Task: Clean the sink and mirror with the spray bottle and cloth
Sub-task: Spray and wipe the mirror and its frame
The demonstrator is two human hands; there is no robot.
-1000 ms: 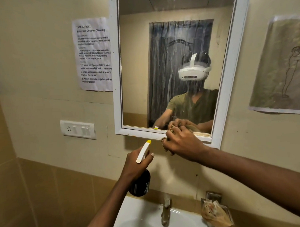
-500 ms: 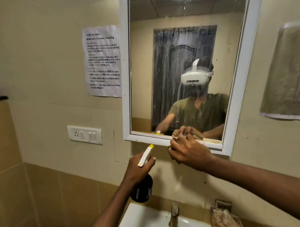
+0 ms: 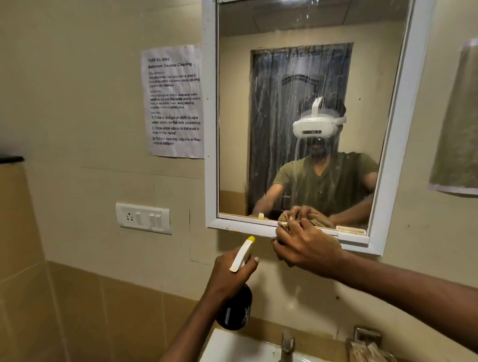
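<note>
Beige bathroom wall (image 3: 77,148), tan tiles along the lower part. Against the bottom edge of the white-framed mirror (image 3: 211,127), a crumpled brown cloth (image 3: 284,222), bunched under the right hand (image 3: 306,246) with fingers curled over it, pressed onto the frame's lower rail and the strip of glass just above. Streaks and drips of liquid down the glass, thickest through the middle, over the reflection of a person in a green shirt and a white headset. Left of that hand and a little lower, the spray bottle (image 3: 237,311): dark body, white trigger head with a yellow nozzle tip pointing up toward the mirror frame, gripped round the neck by the left hand (image 3: 230,276), thumb up beside the sprayer. Bottle held in the air, apart from wall and mirror, directly above the left rim of the white sink (image 3: 230,351). At the back of the basin, a metal tap (image 3: 286,347); to its right, a soap holder (image 3: 371,349) with something brownish in it, too unclear to name. Further out on the wall: a printed task sheet (image 3: 174,102) just left of the mirror, a white switch plate (image 3: 143,218) below it, and a sheet of paper (image 3: 463,124) at the right edge.
</note>
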